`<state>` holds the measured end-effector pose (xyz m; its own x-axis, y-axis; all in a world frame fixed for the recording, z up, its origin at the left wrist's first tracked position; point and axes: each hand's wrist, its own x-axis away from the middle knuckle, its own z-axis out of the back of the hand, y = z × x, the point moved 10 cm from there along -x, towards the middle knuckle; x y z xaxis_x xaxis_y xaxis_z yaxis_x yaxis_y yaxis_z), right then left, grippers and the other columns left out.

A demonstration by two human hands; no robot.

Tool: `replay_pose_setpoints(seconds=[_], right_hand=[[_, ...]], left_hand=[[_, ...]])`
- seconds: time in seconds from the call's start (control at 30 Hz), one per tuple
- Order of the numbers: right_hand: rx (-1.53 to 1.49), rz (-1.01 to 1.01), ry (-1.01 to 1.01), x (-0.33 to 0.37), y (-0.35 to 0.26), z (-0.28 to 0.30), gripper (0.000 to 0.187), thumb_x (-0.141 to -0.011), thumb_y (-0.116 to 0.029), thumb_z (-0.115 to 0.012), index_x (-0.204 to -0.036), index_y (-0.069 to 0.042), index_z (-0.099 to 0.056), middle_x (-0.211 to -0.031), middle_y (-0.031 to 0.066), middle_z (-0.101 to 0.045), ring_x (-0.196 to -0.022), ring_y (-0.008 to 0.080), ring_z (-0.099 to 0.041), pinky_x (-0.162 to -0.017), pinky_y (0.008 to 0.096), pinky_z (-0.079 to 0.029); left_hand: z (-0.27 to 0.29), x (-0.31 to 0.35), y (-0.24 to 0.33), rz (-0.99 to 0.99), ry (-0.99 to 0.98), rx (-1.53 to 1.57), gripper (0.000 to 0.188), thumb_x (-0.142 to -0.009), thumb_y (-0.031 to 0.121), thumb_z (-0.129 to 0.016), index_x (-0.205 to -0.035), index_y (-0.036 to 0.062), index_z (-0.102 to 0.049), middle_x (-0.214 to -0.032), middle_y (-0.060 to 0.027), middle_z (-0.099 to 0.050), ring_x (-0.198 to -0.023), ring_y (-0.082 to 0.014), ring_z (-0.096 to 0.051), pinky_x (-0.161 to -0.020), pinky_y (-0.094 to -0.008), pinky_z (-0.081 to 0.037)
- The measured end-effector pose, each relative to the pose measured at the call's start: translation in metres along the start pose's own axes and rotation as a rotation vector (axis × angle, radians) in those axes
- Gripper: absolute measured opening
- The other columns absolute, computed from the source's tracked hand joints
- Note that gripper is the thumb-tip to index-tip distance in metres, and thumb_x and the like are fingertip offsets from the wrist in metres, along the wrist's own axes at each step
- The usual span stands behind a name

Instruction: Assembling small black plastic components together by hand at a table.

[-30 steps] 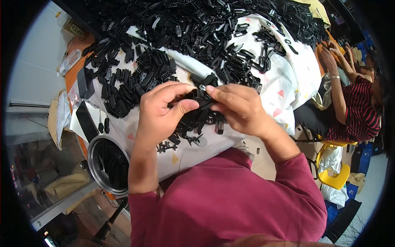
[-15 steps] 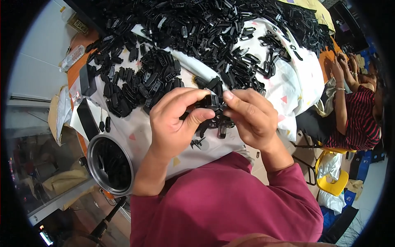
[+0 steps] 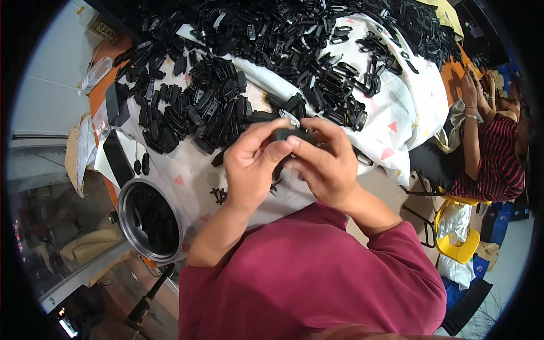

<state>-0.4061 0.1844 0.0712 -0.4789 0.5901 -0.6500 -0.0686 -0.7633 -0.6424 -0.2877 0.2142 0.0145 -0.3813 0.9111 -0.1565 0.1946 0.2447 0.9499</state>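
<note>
Between my two hands, above the near part of the cloth-covered table, is a small black plastic part (image 3: 290,135). My left hand (image 3: 249,167) pinches its left side with thumb and forefinger. My right hand (image 3: 331,164) is closed on its other side, the thumb pressed on the top. Fingers cover most of the part, so its exact kind is hidden. Just beyond my hands lies a heap of black plastic parts (image 3: 212,105). Some tiny dark pieces (image 3: 219,196) rest on the cloth beside my left wrist.
A round metal-rimmed container (image 3: 177,226) with black pieces inside stands at the left edge. Near it lie a dark flat slab (image 3: 117,158) and a clear bottle (image 3: 96,75). Rolled white cloth (image 3: 266,79) crosses the heap. A person (image 3: 493,153) in stripes sits at right beside a yellow stool (image 3: 460,249).
My hands have come closer together, and my right thumb has moved left over the black part. More tiny dark pieces show beside my left wrist. The other person's hands have shifted.
</note>
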Motion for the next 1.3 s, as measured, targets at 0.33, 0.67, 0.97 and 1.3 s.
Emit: replay_pose_setpoints(seconds=[0.33, 0.67, 0.97, 1.3], right_hand=[[0.24, -0.285, -0.351, -0.012, 0.094, -0.027, 0.02, -0.074, -0.013, -0.064, -0.092, -0.004, -0.061, -0.082, 0.0108, -0.06, -0.076, 0.0243, -0.058, -0.066, 0.0324, -0.045], [0.607, -0.105, -0.642, -0.068, 0.174, -0.044, 0.019, -0.069, -0.011, -0.056, -0.086, -0.007, -0.065, -0.089, 0.0104, -0.062, -0.087, 0.0266, -0.058, -0.076, 0.0344, -0.046], [0.88, 0.249, -0.747, -0.052, 0.162, -0.088, 0.019, -0.072, -0.008, -0.049, -0.088, -0.005, -0.058, -0.085, 0.0089, -0.058, -0.085, 0.025, -0.056, -0.07, 0.0319, -0.049], [-0.187, -0.213, -0.135, -0.074, 0.12, -0.032, 0.029, -0.069, 0.006, -0.056, -0.095, -0.006, -0.061, -0.084, 0.0064, -0.055, -0.071, 0.017, -0.059, -0.063, 0.0269, -0.049]], left_hand=[[0.082, -0.003, -0.023, 0.097, 0.298, -0.083, 0.011, -0.083, 0.01, -0.054, -0.09, 0.0015, -0.057, -0.081, -0.0027, -0.058, -0.071, -0.0061, -0.051, -0.06, -0.0166, -0.038], [-0.03, -0.085, -0.063, -0.009, -0.36, -1.388, 0.023, -0.072, 0.024, -0.063, -0.094, 0.0153, -0.061, -0.084, -0.0095, -0.063, -0.079, -0.0297, -0.06, -0.069, -0.0392, -0.047], [0.064, -0.069, -0.071, 0.406, 0.177, -0.135, 0.009, -0.076, 0.002, -0.049, -0.086, 0.0015, -0.051, -0.083, -0.0118, -0.062, -0.048, -0.0073, -0.042, -0.042, -0.0191, -0.035], [0.029, -0.055, -0.051, 0.386, 0.063, 0.362, 0.024, -0.08, 0.018, -0.064, -0.096, 0.0034, -0.053, -0.09, -0.0078, -0.061, -0.051, -0.0012, -0.038, -0.043, -0.0129, -0.031]])
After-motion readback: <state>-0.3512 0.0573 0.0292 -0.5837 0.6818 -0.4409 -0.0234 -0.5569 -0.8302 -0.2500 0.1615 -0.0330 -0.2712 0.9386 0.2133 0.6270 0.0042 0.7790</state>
